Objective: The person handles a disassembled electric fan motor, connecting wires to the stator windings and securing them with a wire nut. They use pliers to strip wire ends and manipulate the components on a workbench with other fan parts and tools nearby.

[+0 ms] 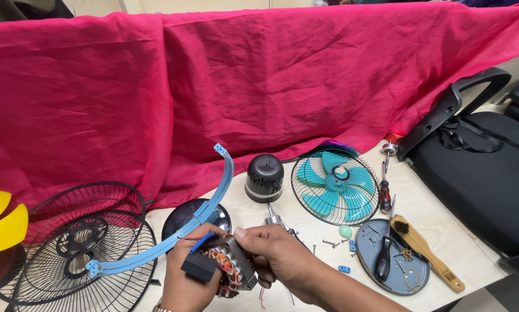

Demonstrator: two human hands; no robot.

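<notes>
Both hands (230, 263) hold motor stator (229, 267) nr table (456, 242) front edge.

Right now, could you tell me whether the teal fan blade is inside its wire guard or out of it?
Inside, it seems: the teal fan blade lies within the round wire guard, whose wires cross over it, flat on the table.

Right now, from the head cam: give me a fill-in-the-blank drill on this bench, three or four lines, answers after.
1. Both hands, left hand and right hand, hold a motor stator wound with ____ coloured coils.
2. The fan blades inside the wire guard are ____ in colour.
3. The wooden-handled brush lies to the ____ of the grey round plate.
4. The cloth draped behind the table is ____.

Missing words: copper; teal; right; red
</notes>
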